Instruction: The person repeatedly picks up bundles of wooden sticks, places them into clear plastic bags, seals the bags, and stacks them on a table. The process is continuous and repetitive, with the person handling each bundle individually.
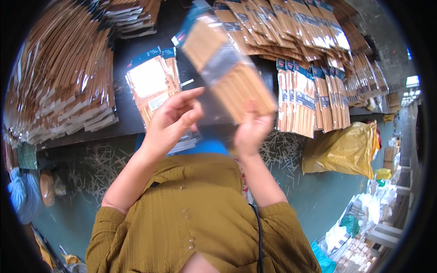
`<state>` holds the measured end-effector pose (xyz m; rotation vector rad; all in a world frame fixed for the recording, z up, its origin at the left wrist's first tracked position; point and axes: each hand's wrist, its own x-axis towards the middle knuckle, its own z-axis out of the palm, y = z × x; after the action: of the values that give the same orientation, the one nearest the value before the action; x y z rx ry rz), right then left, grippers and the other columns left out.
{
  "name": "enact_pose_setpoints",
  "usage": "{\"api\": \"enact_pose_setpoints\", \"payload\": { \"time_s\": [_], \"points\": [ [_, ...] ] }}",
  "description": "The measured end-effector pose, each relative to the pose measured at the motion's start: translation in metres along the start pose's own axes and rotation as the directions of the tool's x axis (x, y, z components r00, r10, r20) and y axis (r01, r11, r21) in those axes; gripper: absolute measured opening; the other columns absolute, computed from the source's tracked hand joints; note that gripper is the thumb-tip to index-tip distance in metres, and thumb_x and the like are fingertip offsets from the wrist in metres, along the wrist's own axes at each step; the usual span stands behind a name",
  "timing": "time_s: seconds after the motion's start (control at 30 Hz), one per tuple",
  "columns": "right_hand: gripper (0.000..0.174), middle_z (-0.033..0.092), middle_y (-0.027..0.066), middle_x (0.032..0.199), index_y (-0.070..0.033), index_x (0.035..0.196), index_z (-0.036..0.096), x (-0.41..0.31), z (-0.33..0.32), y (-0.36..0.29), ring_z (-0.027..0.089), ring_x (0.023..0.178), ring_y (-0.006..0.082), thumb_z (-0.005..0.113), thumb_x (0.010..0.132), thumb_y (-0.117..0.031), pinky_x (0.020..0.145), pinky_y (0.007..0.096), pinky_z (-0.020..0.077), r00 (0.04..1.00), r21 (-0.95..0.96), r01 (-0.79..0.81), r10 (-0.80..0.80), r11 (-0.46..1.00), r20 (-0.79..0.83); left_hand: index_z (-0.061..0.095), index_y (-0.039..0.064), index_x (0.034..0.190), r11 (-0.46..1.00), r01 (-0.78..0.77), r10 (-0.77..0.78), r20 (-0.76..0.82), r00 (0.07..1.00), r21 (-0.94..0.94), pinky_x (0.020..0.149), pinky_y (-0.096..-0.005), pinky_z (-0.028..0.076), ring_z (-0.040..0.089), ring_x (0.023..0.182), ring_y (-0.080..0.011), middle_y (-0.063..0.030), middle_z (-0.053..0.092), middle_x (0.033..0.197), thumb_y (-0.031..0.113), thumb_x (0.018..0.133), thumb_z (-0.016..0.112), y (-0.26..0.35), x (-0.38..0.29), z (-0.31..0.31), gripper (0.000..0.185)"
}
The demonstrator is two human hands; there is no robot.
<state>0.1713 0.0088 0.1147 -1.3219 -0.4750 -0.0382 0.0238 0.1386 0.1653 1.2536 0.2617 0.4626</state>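
Note:
My right hand (254,131) grips the lower end of a clear plastic packet of wooden chopsticks (235,75). This packet has a dark band and a blue header, is tilted, and is blurred by motion. To its left is my left hand (177,116), fingers apart and holding nothing, the index finger pointing towards the packet. Beyond that hand, another chopstick packet (145,82) with a white label lies on the dark table (126,47), its back catching glare. A further packet (173,68) lies partly beneath it.
A tall pile of packets (65,68) fills the table's left side. Rows of packets (296,99) lie at the right, with larger stacks (290,27) behind. Thin white strips (109,163) litter the green floor (307,201). A yellow plastic sack (341,150) stands by the table's right front.

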Motion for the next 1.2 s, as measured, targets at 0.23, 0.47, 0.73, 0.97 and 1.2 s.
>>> {"api": "enact_pose_setpoints", "payload": {
  "time_s": [0.23,0.47,0.73,0.97,1.2],
  "points": [
    [0.041,0.059,0.0207,0.125,0.005,0.13,0.049,0.062,-0.167,-0.021,0.066,0.108,0.0298,0.055,0.103,-0.026,0.088,0.0432,0.0593,0.841,0.169,-0.156,0.221,0.973,-0.494,0.07,-0.003,0.112,0.939,0.175,-0.036,-0.421,0.906,0.295,0.062,-0.0179,0.045,0.053,0.067,-0.0031,0.001,0.063,0.082,0.01,0.1,0.059,-0.016,-0.04,-0.061,0.02],
    [0.05,0.057,0.0044,0.071,-0.001,0.095,0.06,0.087,-0.268,0.028,0.054,0.05,0.0126,0.047,0.103,-0.049,0.041,0.025,0.038,0.81,-0.488,-0.586,0.454,0.647,-0.371,0.07,0.001,0.112,0.885,0.23,0.054,-0.581,0.812,0.404,0.057,-0.0176,0.039,0.049,0.064,-0.0021,0.003,0.059,0.08,0.014,0.101,0.059,-0.046,-0.097,-0.11,0.02],
    [0.033,0.041,-0.0024,0.064,-0.004,0.079,0.05,0.009,-0.198,0.012,0.04,0.058,0.0091,0.046,0.106,-0.024,0.052,0.0275,0.035,0.985,-0.664,-0.16,0.075,0.731,-0.155,0.065,0.003,0.106,0.649,0.149,0.317,-0.443,0.838,0.746,0.065,-0.025,0.048,0.062,0.082,-0.0128,-0.0055,0.063,0.094,-0.002,0.087,0.069,-0.075,-0.128,-0.108,0.02],
    [0.03,0.066,0.0138,0.102,-0.003,0.123,0.063,-0.035,-0.039,0.029,0.067,0.09,0.0271,0.057,0.094,0.003,0.079,0.036,0.0534,0.695,-0.507,0.341,0.15,0.792,0.703,0.068,0.008,0.112,0.447,-0.04,0.354,-0.135,0.925,0.894,0.078,-0.0365,0.051,0.063,0.089,-0.0288,-0.008,0.068,0.096,0.0,0.078,0.073,-0.075,-0.107,-0.094,0.034],
    [0.05,0.062,0.0099,0.095,-0.009,0.122,0.068,-0.014,0.028,0.044,0.059,0.084,0.0271,0.074,0.074,0.003,0.072,0.036,0.0491,0.435,-0.124,0.554,-0.159,0.823,0.886,0.074,0.012,0.101,0.353,-0.175,0.515,-0.035,0.857,0.919,0.07,-0.0343,0.048,0.058,0.079,-0.0239,-0.0041,0.062,0.086,-0.001,0.069,0.075,-0.078,-0.095,-0.097,0.034]
  ]
}}
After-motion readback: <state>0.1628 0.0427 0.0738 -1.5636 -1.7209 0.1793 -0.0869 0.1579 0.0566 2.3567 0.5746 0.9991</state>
